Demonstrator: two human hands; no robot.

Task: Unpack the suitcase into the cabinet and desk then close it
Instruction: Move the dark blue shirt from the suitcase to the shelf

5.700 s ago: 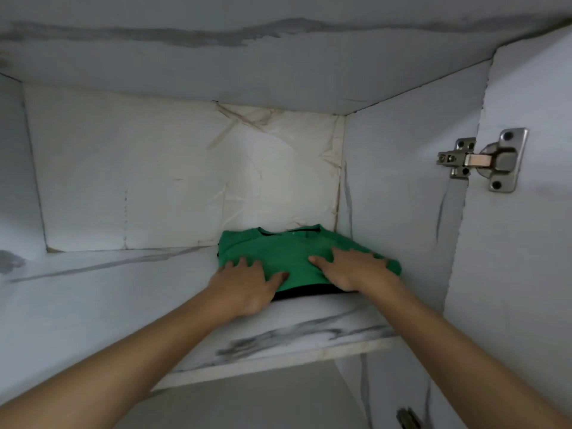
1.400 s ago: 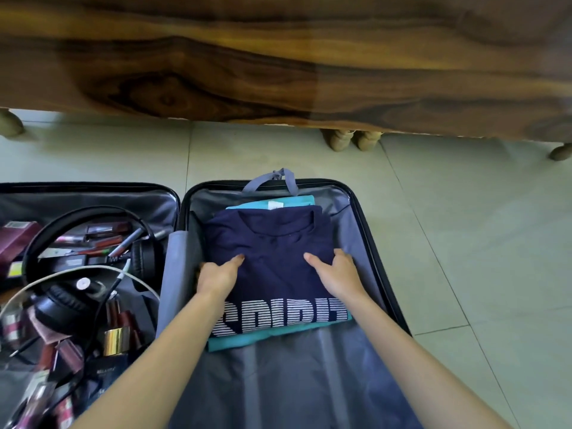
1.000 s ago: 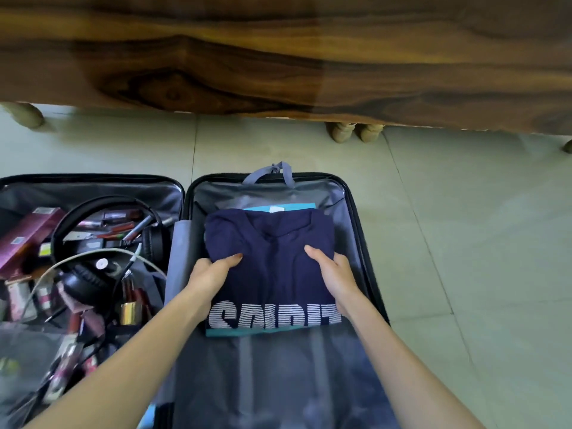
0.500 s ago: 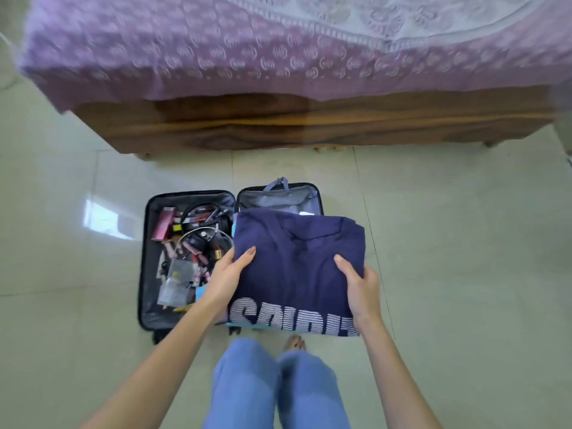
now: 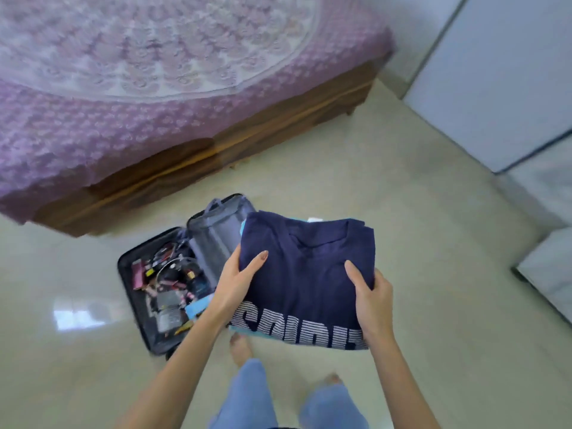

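A folded navy shirt (image 5: 305, 274) with white striped lettering lies on a teal garment whose edges peek out beneath it. I hold this small stack in the air at waist height. My left hand (image 5: 236, 283) grips its left edge and my right hand (image 5: 373, 294) grips its right edge. Below and to the left, the black suitcase (image 5: 130, 274) lies open on the floor. Its left half holds headphones, cosmetics and cables; its grey-lined right half (image 5: 213, 239) is partly hidden by the stack.
A wooden bed (image 5: 235, 140) with a purple patterned cover stands behind the suitcase. White cabinet panels (image 5: 501, 88) and marble-look surfaces (image 5: 548, 267) stand at the right. My legs in blue jeans and bare feet are below on the tiled floor.
After pressing a green shirt onto the cabinet shelf, I took the navy shirt stack from the suitcase. I have stood up, and the view has turned right toward the cabinet.
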